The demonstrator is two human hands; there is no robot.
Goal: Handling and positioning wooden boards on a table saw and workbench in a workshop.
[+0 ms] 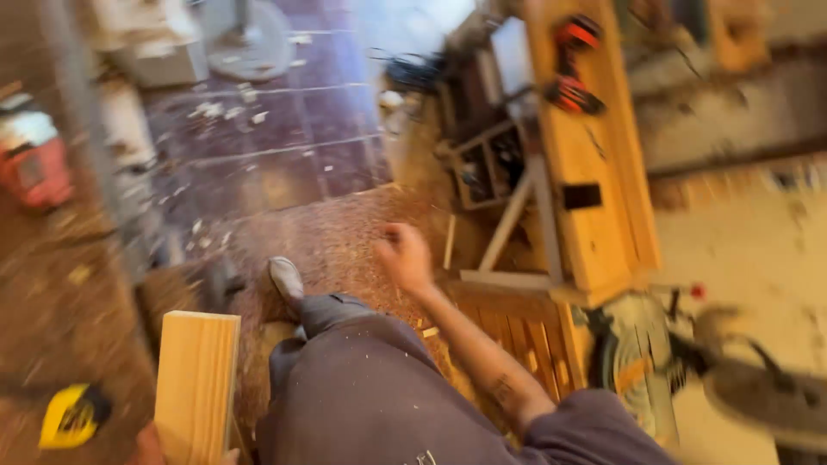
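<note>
Head view, two onlookers talking it over:

"What does the left hand have?"

"It holds a pale wooden board from below, at the near left edge. Only a sliver of the hand shows, fingers wrapped at the board's bottom end; the board stands roughly upright beside the person's raised knee."

"And the right hand?"

"It hangs in the air near the middle, curled loosely into a fist, empty and blurred. It touches nothing; a sawdust-covered floor lies beyond it."

"What surrounds them?"

"A long wooden workbench runs far to near on the right, with a red and black tool lying on it. A circular saw sits just below its near end. A yellow tape measure lies on the floor, left of the board."
</note>
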